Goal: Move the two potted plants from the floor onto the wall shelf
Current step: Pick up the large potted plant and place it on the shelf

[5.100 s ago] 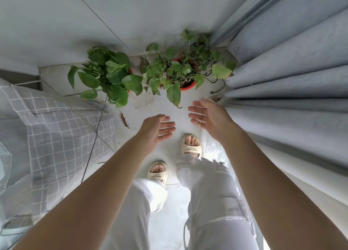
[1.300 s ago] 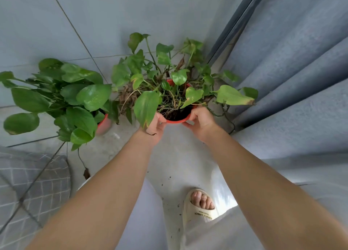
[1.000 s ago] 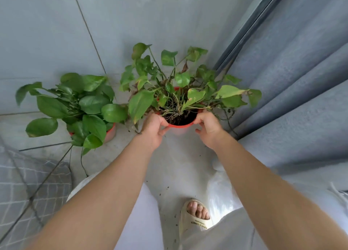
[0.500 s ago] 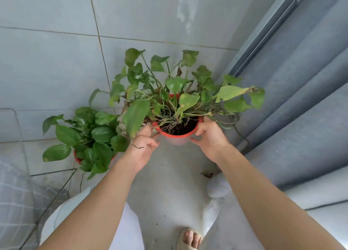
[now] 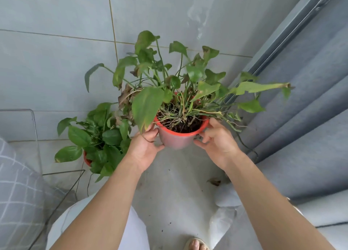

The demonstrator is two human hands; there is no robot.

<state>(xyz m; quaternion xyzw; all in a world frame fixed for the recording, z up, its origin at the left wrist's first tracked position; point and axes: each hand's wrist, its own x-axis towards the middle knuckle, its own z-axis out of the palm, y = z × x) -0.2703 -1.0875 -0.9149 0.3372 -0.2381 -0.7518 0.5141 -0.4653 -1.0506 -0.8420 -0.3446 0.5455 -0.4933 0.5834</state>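
Tiled wall (image 5: pixel 56 71) and grey curtain (image 5: pixel 310 118): background; no shelf is seen. Floor (image 5: pixel 178 193): second potted plant (image 5: pixel 101 142) remains on it. First potted plant (image 5: pixel 178 137): now raised clear of the floor, gripped at its red rim by left hand (image 5: pixel 145 146) and right hand (image 5: pixel 216 144). Shelf placement is outstanding.

Both bare forearms reach up from the bottom corners of the frame and converge toward its centre. The left hand (image 5: pixel 144 148) cups the left wall of a red plant pot (image 5: pixel 177 140), thumb up by the rim, fingers curled underneath. The right hand (image 5: pixel 216 142) grips the pot's right side, thumb on the rim, fingers bent around the wall. A sandalled foot (image 5: pixel 195 244) shows at the bottom edge.
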